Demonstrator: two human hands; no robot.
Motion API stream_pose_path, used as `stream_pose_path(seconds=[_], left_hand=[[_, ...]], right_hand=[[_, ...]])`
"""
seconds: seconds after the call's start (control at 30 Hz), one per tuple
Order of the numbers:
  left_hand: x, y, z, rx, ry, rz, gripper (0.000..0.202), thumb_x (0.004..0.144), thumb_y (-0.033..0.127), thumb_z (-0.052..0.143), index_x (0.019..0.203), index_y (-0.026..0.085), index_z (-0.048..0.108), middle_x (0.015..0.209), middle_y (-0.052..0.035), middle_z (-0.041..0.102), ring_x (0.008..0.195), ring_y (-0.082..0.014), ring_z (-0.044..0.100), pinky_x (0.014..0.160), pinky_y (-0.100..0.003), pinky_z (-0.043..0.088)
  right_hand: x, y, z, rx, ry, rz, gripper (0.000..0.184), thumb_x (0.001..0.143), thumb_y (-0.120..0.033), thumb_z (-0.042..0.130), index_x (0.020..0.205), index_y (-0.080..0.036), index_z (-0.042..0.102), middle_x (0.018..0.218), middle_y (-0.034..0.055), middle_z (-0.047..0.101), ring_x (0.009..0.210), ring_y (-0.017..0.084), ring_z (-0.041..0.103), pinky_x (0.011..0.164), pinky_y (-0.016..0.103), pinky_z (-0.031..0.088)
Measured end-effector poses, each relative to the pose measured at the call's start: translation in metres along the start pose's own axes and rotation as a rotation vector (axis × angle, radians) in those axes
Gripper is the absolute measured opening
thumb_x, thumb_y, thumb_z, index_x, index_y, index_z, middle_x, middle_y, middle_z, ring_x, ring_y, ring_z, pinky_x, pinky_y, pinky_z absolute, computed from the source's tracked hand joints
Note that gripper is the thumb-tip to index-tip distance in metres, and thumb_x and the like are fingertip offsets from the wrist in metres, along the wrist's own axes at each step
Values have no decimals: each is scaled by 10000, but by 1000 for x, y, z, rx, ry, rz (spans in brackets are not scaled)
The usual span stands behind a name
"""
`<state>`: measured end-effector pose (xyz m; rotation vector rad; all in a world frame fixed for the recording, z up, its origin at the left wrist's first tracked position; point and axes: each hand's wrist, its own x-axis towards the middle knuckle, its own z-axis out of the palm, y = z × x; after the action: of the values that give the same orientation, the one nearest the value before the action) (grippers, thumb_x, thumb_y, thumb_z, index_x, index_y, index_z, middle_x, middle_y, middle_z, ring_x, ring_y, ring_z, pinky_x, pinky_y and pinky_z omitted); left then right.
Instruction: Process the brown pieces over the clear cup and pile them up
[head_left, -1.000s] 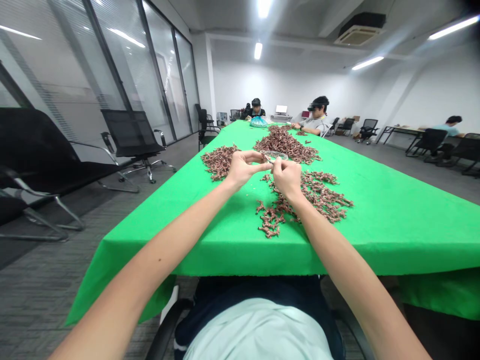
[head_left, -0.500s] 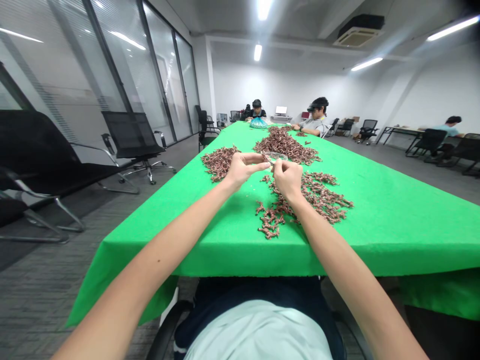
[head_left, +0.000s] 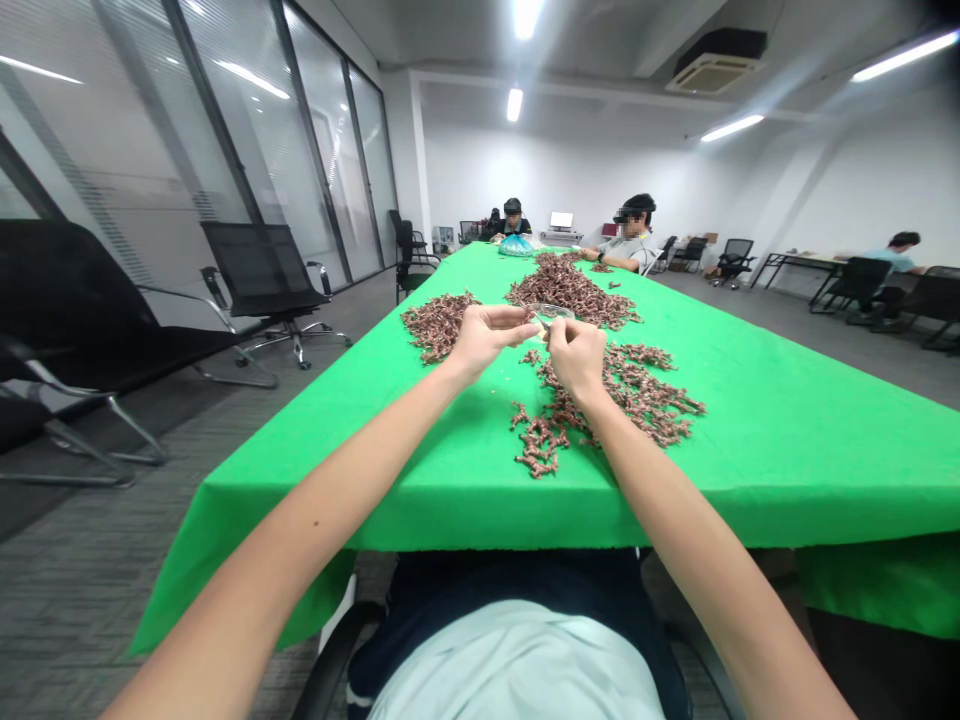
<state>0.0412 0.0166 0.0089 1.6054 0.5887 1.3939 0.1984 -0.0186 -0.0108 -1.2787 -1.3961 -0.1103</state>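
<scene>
My left hand (head_left: 487,340) is closed in a pinch above the table, with a small brown figurine partly showing at its fingertips. Close beside it, my right hand (head_left: 577,352) has its fingers curled tight. A small thin thing seems to stick out from them toward the left fingertips, too small to name. Just behind the fingers shows the rim of a clear round dish (head_left: 556,312). Under and around my right hand lies a spread of small brown figurines (head_left: 652,395), several of them loose near the front (head_left: 538,450).
A green cloth (head_left: 787,420) covers the long table. More figurines lie in a left pile (head_left: 435,325) and a larger far pile (head_left: 574,288). A blue bag (head_left: 516,245) stands at the far end. Two people sit there; office chairs (head_left: 262,270) line the left.
Almost nothing differs. Both hands stay in the same place with their fingertips together; only the view has shifted very slightly.
</scene>
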Motion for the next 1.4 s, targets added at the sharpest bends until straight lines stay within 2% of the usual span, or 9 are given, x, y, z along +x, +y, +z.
stream_pose_path(seconds=[0.17, 0.27, 0.47, 0.63, 0.77, 0.87, 1.07, 1.4], left_hand=[[-2, 3, 1, 2, 10, -13, 493, 555, 409, 947, 895, 109, 752, 849, -94, 768, 639, -154, 686, 615, -297, 574], [-2, 5, 0, -10, -1, -41, 493, 582, 404, 941, 913, 101, 737, 853, -104, 770, 608, -163, 699, 645, -326, 598], [-4, 6, -1, -76, -101, -72, 487, 638, 382, 919, 993, 103, 734, 1008, -138, 778, 797, -217, 758, 838, -403, 619], [-2, 4, -1, -108, -129, -85, 410, 709, 294, 876, 1041, 101, 731, 1105, -152, 760, 877, -233, 762, 939, -448, 591], [0, 2, 0, -162, -138, -107, 306, 757, 222, 834, 1012, 94, 726, 1116, -149, 755, 937, -247, 763, 1000, -459, 563], [1, 0, 1, -194, -151, -94, 316, 754, 232, 848, 1005, 92, 716, 1115, -152, 754, 977, -248, 757, 1040, -460, 540], [1, -2, 0, -168, -162, -38, 462, 709, 332, 892, 1058, 102, 694, 1092, -145, 757, 1042, -262, 737, 1037, -466, 544], [-2, 3, 1, -123, -143, -25, 506, 659, 348, 914, 1051, 99, 710, 1132, -157, 740, 1060, -265, 716, 973, -436, 573]], right_hand=[[0, 0, -1, 4, 3, -4, 477, 960, -374, 415, 620, -171, 682, 564, 35, 626, 534, 157, 541, 618, 281, 383], [0, -1, -2, 6, 4, -4, 473, 957, -374, 414, 607, -173, 661, 563, 36, 623, 529, 153, 529, 611, 280, 371], [1, -1, -3, -22, 21, -1, 467, 949, -382, 412, 584, -178, 621, 546, 28, 594, 523, 144, 497, 592, 281, 335], [3, 2, -3, -28, 9, 31, 465, 943, -390, 413, 601, -179, 647, 553, 32, 601, 537, 154, 512, 603, 280, 352], [5, 3, -4, -28, -10, 29, 466, 937, -381, 419, 583, -178, 644, 530, 24, 581, 526, 153, 510, 607, 285, 357], [5, 2, -6, -26, -18, 32, 473, 936, -372, 412, 572, -179, 644, 533, 22, 584, 525, 151, 509, 608, 286, 358], [5, 1, -8, -31, -67, 75, 473, 925, -365, 422, 541, -184, 629, 496, 19, 565, 497, 152, 486, 589, 296, 356], [6, 6, -4, -22, -97, 60, 445, 925, -340, 461, 546, -193, 641, 479, 9, 553, 477, 158, 477, 611, 317, 391]])
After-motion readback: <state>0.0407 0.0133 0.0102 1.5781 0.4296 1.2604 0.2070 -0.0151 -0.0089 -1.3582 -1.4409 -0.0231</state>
